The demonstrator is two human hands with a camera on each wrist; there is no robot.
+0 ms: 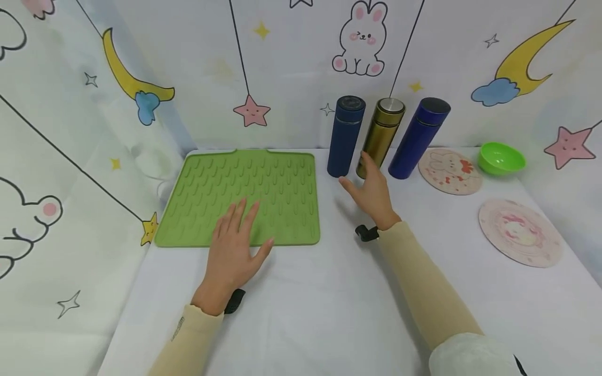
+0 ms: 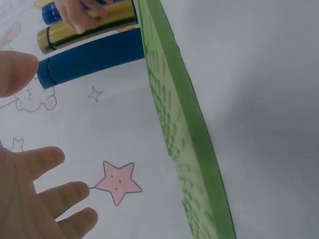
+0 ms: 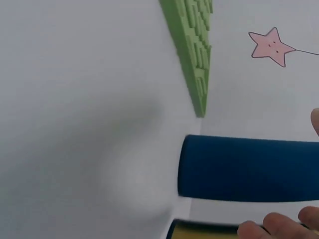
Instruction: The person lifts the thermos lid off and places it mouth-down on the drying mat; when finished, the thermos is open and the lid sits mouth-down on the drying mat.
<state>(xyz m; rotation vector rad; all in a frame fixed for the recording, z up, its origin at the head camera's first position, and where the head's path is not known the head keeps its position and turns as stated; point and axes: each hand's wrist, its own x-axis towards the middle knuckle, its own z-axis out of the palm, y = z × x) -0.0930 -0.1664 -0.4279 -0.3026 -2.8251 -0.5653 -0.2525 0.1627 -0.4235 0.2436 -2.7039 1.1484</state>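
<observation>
While upright, navy bottle (image 1: pixel 345 143) just beyond the fingers (image 1: pixel 370 164) of the right hand (image 1: pixel 373 196).

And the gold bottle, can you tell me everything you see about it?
The gold bottle is a tall, shiny cylinder that looks like metal. Its gold lid has a round silver top and a thin line below it. It stands upright on the white table, between the dark blue bottle and the brighter blue bottle. The right hand partly covers its lower part; I can't tell whether they touch.
</observation>
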